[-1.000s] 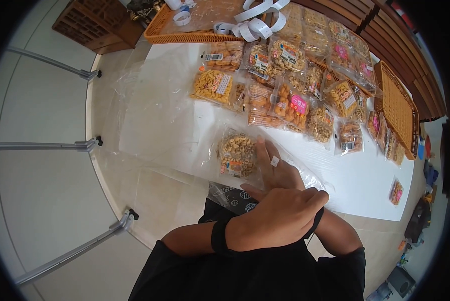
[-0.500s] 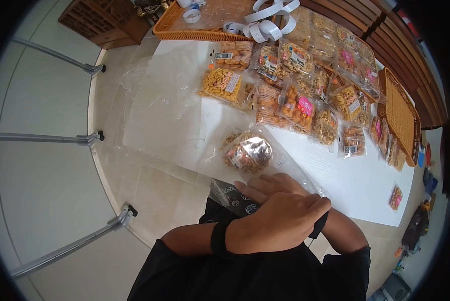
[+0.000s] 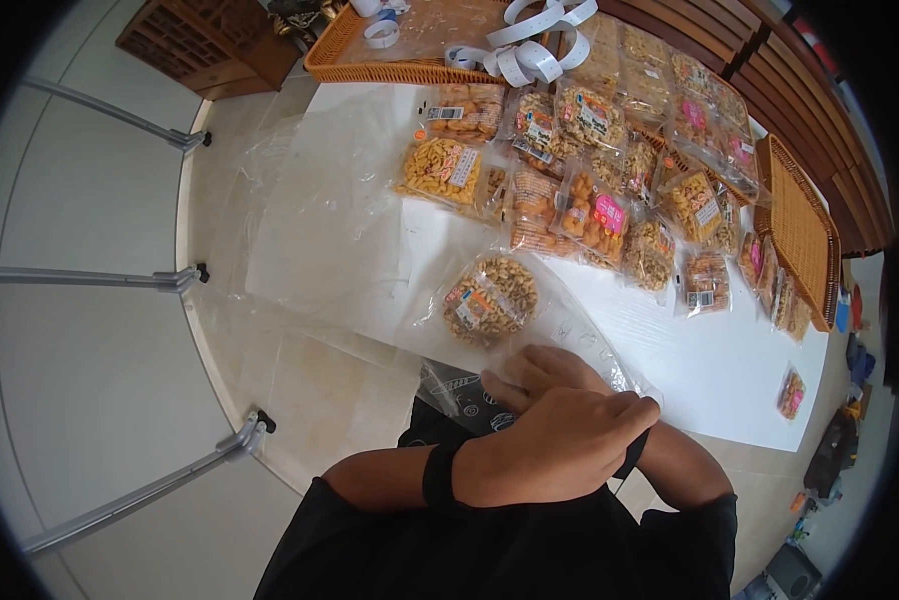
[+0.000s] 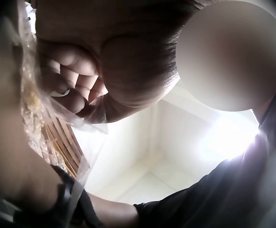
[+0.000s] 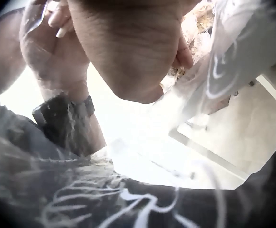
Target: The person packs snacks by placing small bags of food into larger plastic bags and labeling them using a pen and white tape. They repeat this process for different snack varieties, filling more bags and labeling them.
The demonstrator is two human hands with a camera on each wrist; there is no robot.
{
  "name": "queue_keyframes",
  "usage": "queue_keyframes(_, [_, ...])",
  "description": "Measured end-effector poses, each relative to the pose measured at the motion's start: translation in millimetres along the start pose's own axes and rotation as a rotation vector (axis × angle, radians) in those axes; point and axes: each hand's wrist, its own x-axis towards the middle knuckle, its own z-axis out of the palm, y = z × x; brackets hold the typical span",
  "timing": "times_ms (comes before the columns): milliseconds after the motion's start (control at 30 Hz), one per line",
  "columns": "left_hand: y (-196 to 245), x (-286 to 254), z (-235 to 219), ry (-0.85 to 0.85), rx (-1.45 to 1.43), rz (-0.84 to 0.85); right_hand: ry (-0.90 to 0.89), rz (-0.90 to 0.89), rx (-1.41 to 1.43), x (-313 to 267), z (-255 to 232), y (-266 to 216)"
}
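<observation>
In the head view, a round nut-filled package (image 3: pixel 504 290) with a coloured label lies on the white table inside or under a clear plastic bag (image 3: pixel 579 325); which, I cannot tell. My right hand (image 3: pixel 552 372) is over the bag's near part, just below the package, its fingers extended and slightly blurred. Crossed over the right wrist, my left hand (image 3: pixel 549 440) has curled fingers. The left wrist view shows that hand (image 4: pixel 104 61) pinching clear film (image 4: pixel 94 135). A large palm, my right hand (image 5: pixel 128 47), fills the top of the right wrist view.
Packaged snacks (image 3: pixel 594 215) crowd the table's far side. Beyond them stand a wicker tray (image 3: pixel 399 73) with curled paper label strips (image 3: pixel 539 62) and another wicker tray (image 3: pixel 797 230) at right. Loose clear film (image 3: pixel 319 215) covers the left side. A small packet (image 3: pixel 791 394) lies near the right edge.
My right hand has drawn back from the package towards my body. The round package has turned and now shows more fully, without the earlier bright glare. My left hand has barely moved.
</observation>
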Motion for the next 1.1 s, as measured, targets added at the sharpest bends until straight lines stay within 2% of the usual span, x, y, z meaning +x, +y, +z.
queue_keyframes(100, [0, 0, -1, 0.026, 0.039, 0.022, -0.549, 0.382, 0.195, -5, 0, -11])
queue_keyframes(200, [1, 0, -1, 0.003, 0.013, 0.017, -0.366, 0.363, -0.001, -8, 9, -13])
queue_keyframes(300, [4, -1, -2, -0.017, 0.0, -0.004, -0.563, 0.487, -0.239, 20, -7, -22])
queue_keyframes(500, [9, -3, -4, -0.016, 0.027, 0.011, -0.212, 0.441, -0.26, -4, 24, -16])
queue_keyframes(600, [11, -5, -4, -0.022, 0.014, 0.016, -0.11, 0.481, -0.405, 10, 19, -22])
queue_keyframes(800, [11, -5, -5, -0.052, -0.05, -0.013, 0.245, 0.439, -0.306, -14, 38, -11])
queue_keyframes(900, [12, -4, -2, -0.039, -0.057, -0.036, 0.141, 0.421, -0.312, -15, 22, -13])
queue_keyframes(1000, [8, 3, 6, -0.023, -0.042, -0.053, 0.245, 0.397, -0.218, -15, 16, -12])
queue_keyframes(1100, [4, 11, 12, -0.022, -0.023, -0.07, -0.078, 0.43, -0.148, -16, 12, -5])
